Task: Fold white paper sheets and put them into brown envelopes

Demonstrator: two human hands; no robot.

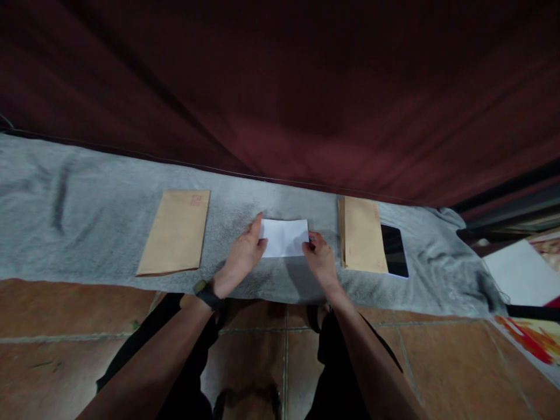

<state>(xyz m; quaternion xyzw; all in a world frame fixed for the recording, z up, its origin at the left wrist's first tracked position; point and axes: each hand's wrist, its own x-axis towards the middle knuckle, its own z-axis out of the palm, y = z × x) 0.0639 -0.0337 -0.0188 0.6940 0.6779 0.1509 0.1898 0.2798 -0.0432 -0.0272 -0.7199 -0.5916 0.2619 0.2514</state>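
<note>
A white sheet of paper (284, 238), seemingly folded, is between my hands over the grey cloth. A faint crease runs down its middle. My left hand (245, 249) grips the left edge, thumb on top and fingers along the side. At the right edge, my right hand (320, 255) pinches the sheet between thumb and curled fingers. To the left lies a brown paper envelope (177, 233) with red print in its upper corner. On the right, a stack of brown envelopes (363, 236) partly covers a dark-screened tablet (394, 251).
A grey cloth (100, 216) covers the long, narrow surface before me. Behind it hangs a dark red curtain (280, 105). At the far right are a white board or sheet (525, 273) and a colourful printed sheet (536, 341). Brown floor tiles (459, 361) show below.
</note>
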